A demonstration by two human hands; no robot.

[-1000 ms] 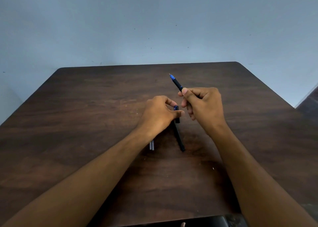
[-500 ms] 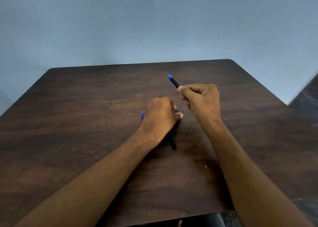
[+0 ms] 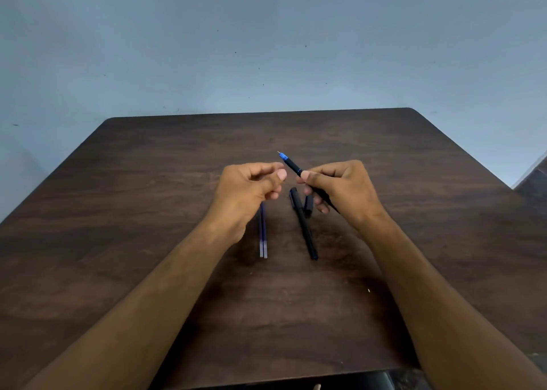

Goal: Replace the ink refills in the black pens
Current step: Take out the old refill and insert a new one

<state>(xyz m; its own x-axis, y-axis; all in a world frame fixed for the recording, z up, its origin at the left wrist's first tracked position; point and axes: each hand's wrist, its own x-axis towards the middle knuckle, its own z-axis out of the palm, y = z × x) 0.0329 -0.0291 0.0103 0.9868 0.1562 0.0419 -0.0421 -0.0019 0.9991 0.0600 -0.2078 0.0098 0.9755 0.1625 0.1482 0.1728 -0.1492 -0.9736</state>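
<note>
Your right hand was curled round a black pen, pinching it near the grip with the blue tip pointing up and away from you, held above the dark wood counter. Your left hand hovered just beside it with the fingers loosely curled and nothing in them, thumb close to the pen but not touching it. Below, a second black pen lay flat on the counter between your hands, with a small black cap right next to its far end. Two blue refills lay side by side under your left wrist, touching each other.
</note>
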